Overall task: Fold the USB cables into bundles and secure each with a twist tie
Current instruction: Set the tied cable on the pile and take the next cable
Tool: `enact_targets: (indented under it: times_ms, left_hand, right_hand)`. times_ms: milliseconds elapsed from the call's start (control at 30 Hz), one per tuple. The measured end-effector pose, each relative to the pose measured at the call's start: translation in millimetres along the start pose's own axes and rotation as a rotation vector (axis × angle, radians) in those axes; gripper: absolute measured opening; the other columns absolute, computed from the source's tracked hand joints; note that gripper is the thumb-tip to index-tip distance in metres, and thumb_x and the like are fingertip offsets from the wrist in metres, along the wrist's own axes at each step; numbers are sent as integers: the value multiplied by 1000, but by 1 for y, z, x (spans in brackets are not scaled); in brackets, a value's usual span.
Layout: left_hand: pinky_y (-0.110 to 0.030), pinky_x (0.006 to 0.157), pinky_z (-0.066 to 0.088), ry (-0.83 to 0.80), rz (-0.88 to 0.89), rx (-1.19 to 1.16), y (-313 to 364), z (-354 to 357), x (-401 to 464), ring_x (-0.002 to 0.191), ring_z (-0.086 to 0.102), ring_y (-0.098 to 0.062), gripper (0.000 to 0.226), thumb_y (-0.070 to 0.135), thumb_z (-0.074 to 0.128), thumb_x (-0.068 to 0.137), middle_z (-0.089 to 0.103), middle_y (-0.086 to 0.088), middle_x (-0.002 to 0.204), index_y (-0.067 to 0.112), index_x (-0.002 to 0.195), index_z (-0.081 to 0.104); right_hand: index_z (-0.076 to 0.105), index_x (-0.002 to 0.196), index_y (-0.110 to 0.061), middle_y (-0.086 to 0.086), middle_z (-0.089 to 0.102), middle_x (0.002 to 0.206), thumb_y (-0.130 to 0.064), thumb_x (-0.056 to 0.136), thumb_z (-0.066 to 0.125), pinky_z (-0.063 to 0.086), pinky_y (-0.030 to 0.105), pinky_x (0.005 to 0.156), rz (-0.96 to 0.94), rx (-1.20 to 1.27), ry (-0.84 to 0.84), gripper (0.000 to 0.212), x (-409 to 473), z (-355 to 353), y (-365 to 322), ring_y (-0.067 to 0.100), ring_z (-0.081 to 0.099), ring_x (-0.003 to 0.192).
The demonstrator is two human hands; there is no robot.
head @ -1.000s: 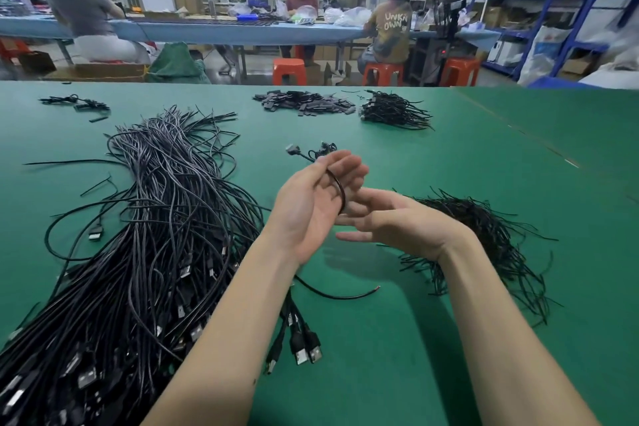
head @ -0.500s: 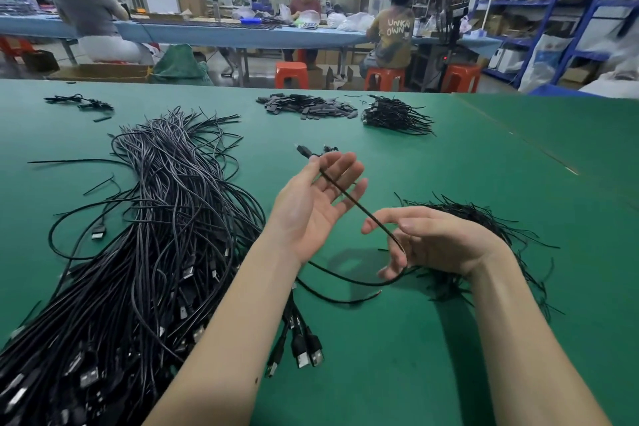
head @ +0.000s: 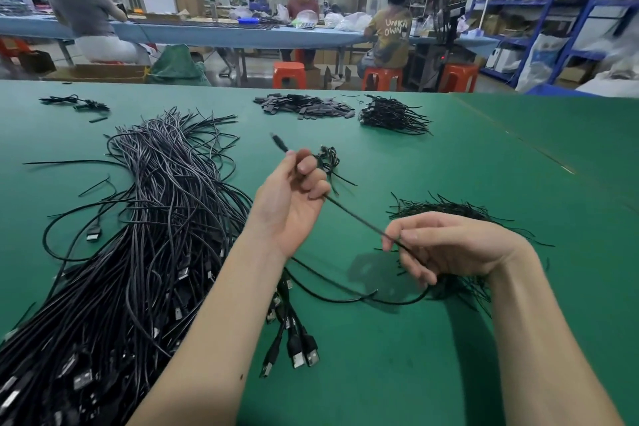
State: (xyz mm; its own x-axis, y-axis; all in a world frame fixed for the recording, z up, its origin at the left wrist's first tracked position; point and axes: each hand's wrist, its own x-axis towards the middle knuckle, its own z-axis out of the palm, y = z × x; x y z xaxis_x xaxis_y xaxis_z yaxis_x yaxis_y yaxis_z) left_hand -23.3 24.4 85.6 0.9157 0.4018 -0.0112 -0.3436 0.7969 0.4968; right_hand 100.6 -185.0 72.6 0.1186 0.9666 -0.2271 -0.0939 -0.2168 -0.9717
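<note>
The left hand [head: 294, 204], flat before, now curls around the cable [head: 356, 218]; the right hand [head: 449, 249] pinches it, pulled taut. Twist ties [head: 449, 209] lie beneath, seemingly touching the wrist.

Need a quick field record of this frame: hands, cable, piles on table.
left hand: grips cable near plug end
right hand: pinches same cable further along
cable: taut between hands, rest trails loose on table
cable pile: loose, left of arms
twist ties: heap behind right hand
finished bundle: one, beyond left hand
table: green
</note>
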Motion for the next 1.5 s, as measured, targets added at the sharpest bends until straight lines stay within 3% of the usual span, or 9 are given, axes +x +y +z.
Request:
enact_targets:
  times_ms: [367,500,633,800,967,1167,1267,1367,1500]
  left_hand:
    - [-19,48,36,-112,-17,126,1,-3,-5,53,41,-10,36,25,39,107,52,4,64,11,82,61]
    - [-36,76,59,-326,-93,295,-1,-1,-12,81,73,-22,47,29,38,106,76,-9,89,11,86,77]
    - [-43,89,57,-411,-196,633,-8,-4,-12,106,70,-36,50,30,32,108,72,-24,110,4,102,73]
    - [-40,98,54,-276,-124,868,-26,-6,-6,106,71,-32,43,25,33,109,73,-22,110,4,105,69]
    - [-30,77,55,-182,-33,535,-15,-7,-3,76,70,-21,44,25,27,110,71,-15,94,3,106,65]
    - [-38,95,56,-230,-59,160,9,-8,-2,114,67,-29,47,26,27,109,70,-17,121,-2,119,63]
    - [-35,84,60,-258,-84,174,13,-10,-5,102,72,-26,49,26,31,107,74,-13,110,2,104,74]
    - [-32,74,60,-269,-122,384,10,-12,-8,88,75,-24,52,28,34,106,76,-12,99,8,91,79]
    - [-32,74,61,-307,-136,688,3,-13,-7,85,75,-29,54,28,32,108,76,-18,95,7,89,78]
  right_hand:
    - [61,108,-4,3,56,65,-14,96,63,22,11,32,167,-173,386,16,6,-9,1,3,36,38]
    - [59,103,-9,1,55,69,-8,101,57,24,10,32,4,36,728,3,26,-4,-11,1,37,40]
    - [56,99,-12,3,64,76,-7,103,52,26,10,34,-196,157,779,7,32,10,-33,2,42,43]
    - [62,102,-15,4,75,98,-13,104,51,32,15,42,-319,-162,622,12,31,39,-58,10,49,53]
    - [63,98,-17,3,68,95,-12,98,56,40,19,52,-306,-191,286,9,34,48,-51,12,50,63]
    - [64,99,-14,11,62,85,-10,97,52,50,57,93,67,-97,-87,12,34,27,-8,22,55,79]
    - [66,101,-15,8,55,82,-4,100,51,60,40,73,193,29,-6,18,38,20,7,15,52,73]
    - [68,94,-17,0,51,71,3,99,46,33,11,38,114,63,344,30,45,16,4,4,38,52]
    - [54,98,-14,5,58,77,-3,100,47,25,10,28,-124,485,568,13,46,19,-25,1,34,44]
